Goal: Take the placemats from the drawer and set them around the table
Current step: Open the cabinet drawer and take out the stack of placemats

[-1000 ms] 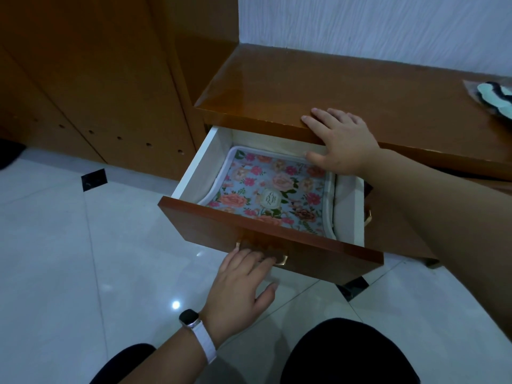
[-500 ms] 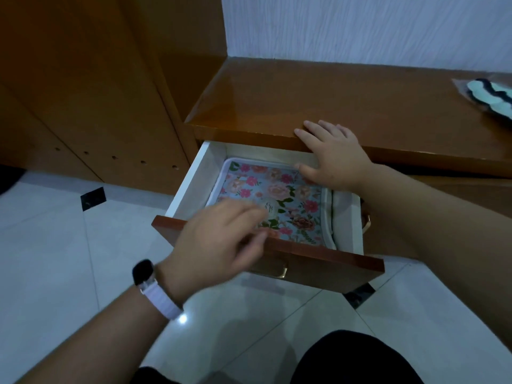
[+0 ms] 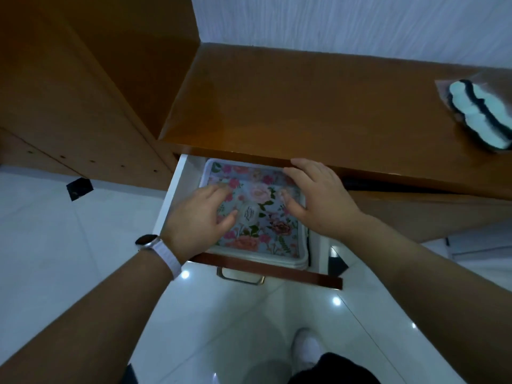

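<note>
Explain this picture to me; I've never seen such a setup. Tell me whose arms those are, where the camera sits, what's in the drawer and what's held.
No machine here: a person wears one wide-angle camera on the head, looking down at their own arms. The left hand, with a watch on its wrist, and the right hand reach into an open drawer under a wooden top. In it lies a stack of floral placemats. Both hands are over the top mat, fingers loose; neither plainly has a grip on it yet. At the wooden top's far right lies a clear packet of teal and dark pieces.
</note>
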